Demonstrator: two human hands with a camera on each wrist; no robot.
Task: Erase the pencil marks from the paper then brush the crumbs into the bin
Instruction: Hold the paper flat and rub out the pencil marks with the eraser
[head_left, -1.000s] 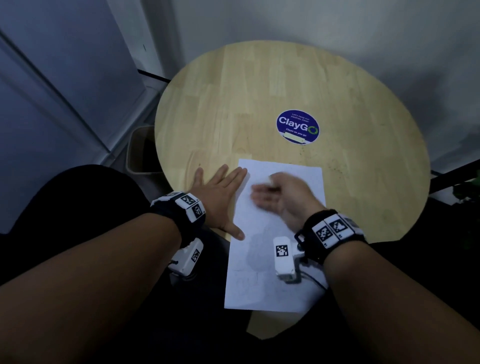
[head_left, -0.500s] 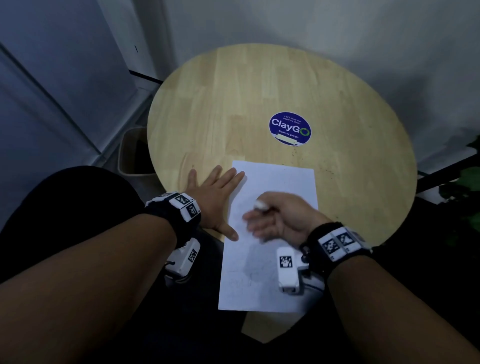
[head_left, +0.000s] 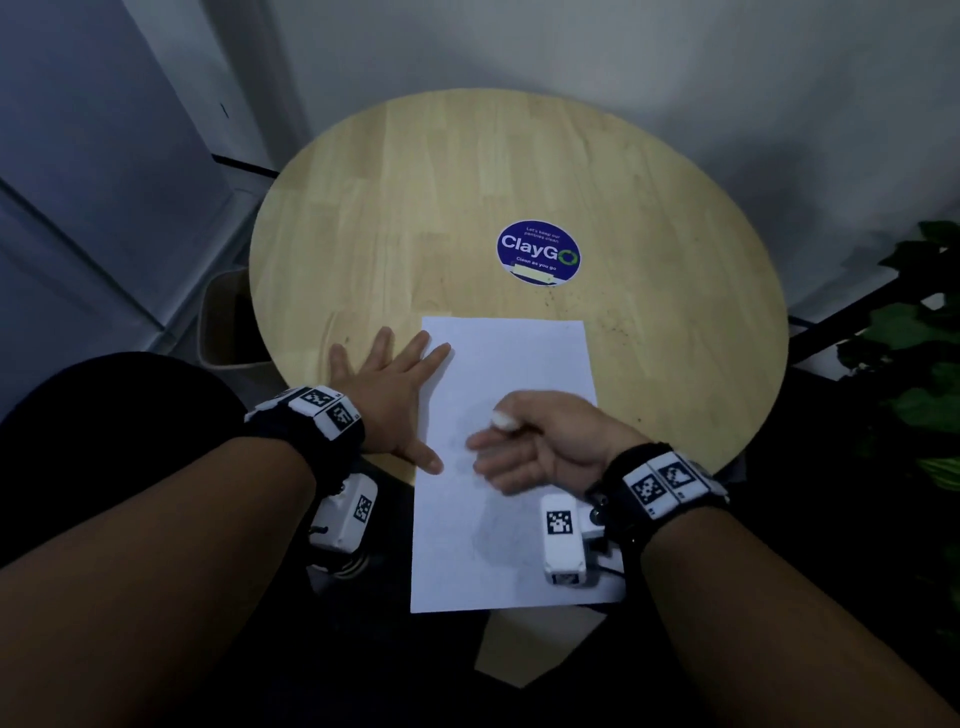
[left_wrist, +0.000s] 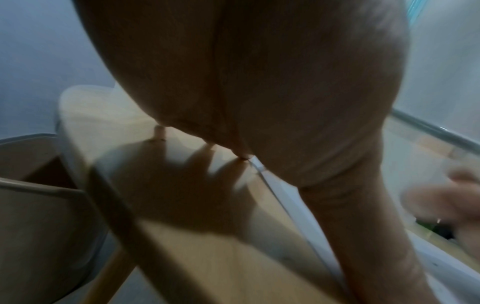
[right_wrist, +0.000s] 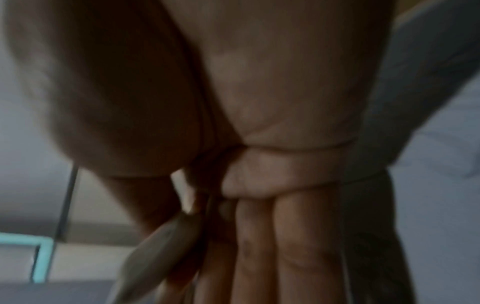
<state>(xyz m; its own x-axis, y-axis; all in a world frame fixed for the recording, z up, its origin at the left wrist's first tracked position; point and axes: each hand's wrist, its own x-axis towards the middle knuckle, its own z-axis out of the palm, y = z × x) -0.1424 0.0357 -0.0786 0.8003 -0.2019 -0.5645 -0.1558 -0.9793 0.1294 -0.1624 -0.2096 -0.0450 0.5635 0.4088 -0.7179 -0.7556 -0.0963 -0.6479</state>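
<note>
A white paper (head_left: 514, 358) lies on the round wooden table (head_left: 415, 197) and hangs over its near edge. Faint pencil marks (head_left: 493, 535) show on its lower half. My left hand (head_left: 387, 395) lies flat, fingers spread, over the paper's left edge; its palm (left_wrist: 259, 82) fills the left wrist view. My right hand (head_left: 524, 441) hovers over the middle of the sheet and pinches a small white eraser (head_left: 504, 420) between thumb and forefinger, the other fingers stretched left. In the right wrist view the eraser (right_wrist: 182, 189) peeks out beside the thumb. Whether it touches the paper is unclear.
A beige bin (head_left: 223, 317) stands on the floor under the table's left edge, also low left in the left wrist view as the bin (left_wrist: 39, 216). A blue round sticker (head_left: 538, 252) sits beyond the paper. Dark specks (head_left: 613, 322) dot the wood to its right. A plant (head_left: 914, 353) stands far right.
My right hand has drawn back toward me along the paper, from its upper part to its middle, and the eraser now shows at the thumb. The left hand has stayed put.
</note>
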